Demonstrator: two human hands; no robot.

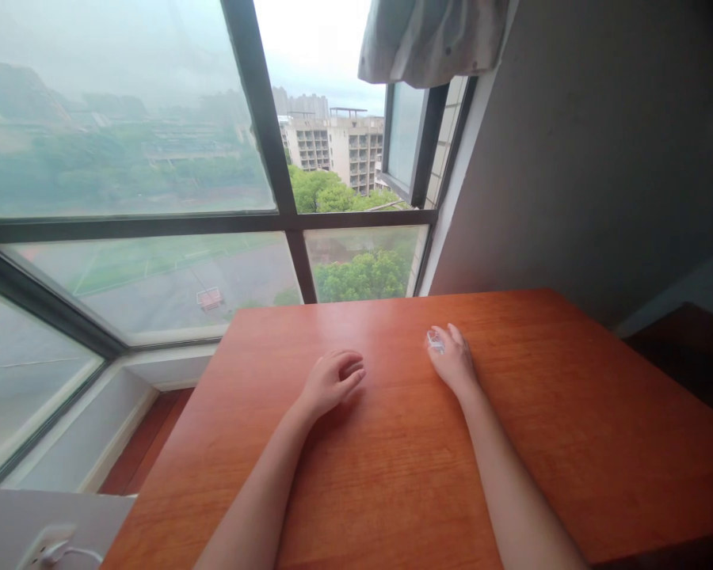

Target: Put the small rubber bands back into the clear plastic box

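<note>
On the reddish-brown wooden table (386, 443), my right hand (453, 360) has its thumb and fingers around a small clear-and-whitish object (435, 341). It looks like a little transparent plastic case, but it is too small and partly covered by the hand to name its kind. To the left, my left hand (333, 380) rests at the tabletop with fingers loosely curled and the thumb apart from them. Nothing shows between those fingers. The two hands are apart from each other.
A large window (285, 218) with dark frames stands beyond the table, one sash (404, 138) swung open. A curtain (433, 39) hangs at the top. A grey wall (558, 158) rises on the right. A plug in a wall socket (51, 550) sits at lower left.
</note>
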